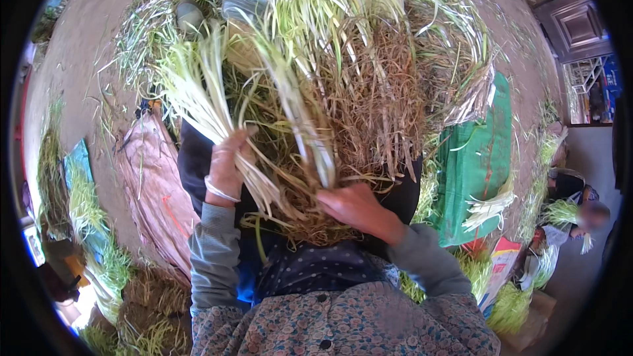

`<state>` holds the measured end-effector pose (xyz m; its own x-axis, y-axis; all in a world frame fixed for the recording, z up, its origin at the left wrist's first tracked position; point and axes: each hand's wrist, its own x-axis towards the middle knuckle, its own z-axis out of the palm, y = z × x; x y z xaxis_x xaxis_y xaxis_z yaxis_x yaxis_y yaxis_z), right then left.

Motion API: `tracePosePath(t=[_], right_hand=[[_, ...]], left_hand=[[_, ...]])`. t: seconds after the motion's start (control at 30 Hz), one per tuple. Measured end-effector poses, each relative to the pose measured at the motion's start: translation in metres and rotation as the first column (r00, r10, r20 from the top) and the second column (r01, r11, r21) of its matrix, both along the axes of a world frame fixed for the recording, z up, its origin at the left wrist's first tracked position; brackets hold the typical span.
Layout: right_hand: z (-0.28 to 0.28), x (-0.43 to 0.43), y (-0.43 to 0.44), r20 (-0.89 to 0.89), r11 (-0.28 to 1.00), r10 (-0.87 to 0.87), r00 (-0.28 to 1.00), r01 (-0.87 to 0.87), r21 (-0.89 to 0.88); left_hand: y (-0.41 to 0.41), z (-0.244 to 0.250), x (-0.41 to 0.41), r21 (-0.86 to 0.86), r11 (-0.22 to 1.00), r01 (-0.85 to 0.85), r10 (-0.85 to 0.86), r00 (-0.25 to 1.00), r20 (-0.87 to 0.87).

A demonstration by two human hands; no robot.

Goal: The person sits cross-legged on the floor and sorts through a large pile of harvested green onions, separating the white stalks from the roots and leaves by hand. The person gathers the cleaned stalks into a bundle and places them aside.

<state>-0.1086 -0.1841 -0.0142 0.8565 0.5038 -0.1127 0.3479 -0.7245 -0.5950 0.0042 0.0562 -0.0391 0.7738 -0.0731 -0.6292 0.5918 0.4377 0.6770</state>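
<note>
My left hand [230, 160] is closed around a bunch of pale, cleaned-looking chives [198, 94], their leaves fanning up to the left and white ends pointing down. A white band circles that wrist. Beside the bunch, a few blurred chive stalks [301, 123] stand slanted, and the fingers of my right hand [363, 210] pinch their lower end. Over my lap and beyond it lies a large heap of unsorted chives [346, 24] with tangled brown roots and dry leaves [381, 94]. Loose dry trimmings [316, 230] cover my lap.
A pink woven sack [156, 168] lies on the floor at left, a green woven sack [474, 158] at right with a small chive bunch [489, 205] on it. Chive piles [94, 212] line the left. Another person [566, 190] sits at far right near more chives.
</note>
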Motion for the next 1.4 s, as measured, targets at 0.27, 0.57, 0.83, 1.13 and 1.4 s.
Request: tracePosePath(t=[0.27,0.57,0.83,1.13,1.4], right_hand=[[0.030,0.043,0.001,0.094,0.924,-0.285,0.954,0.247,0.290],[-0.016,0.113,0.089,-0.430,0.674,0.062,0.901,0.280,0.684],[0.000,0.004,0.001,-0.371,0.936,0.050,0.927,0.086,0.341],[0.030,0.026,0.001,-0.101,0.829,-0.377,0.921,0.384,0.406],[-0.037,0.060,0.090,-0.500,0.701,-0.063,0.864,0.395,0.594]], left_hand=[[0.027,0.037,0.003,-0.091,0.996,-0.019,0.028,0.995,0.098],[0.024,0.029,-0.027,-0.153,0.988,0.021,-0.006,0.995,0.097],[0.036,0.023,-0.012,-0.276,0.960,-0.051,0.076,0.994,0.080],[0.038,0.032,-0.003,-0.241,0.965,-0.101,0.142,0.977,0.159],[0.012,0.030,-0.030,-0.047,0.998,0.038,-0.037,0.999,0.021]])
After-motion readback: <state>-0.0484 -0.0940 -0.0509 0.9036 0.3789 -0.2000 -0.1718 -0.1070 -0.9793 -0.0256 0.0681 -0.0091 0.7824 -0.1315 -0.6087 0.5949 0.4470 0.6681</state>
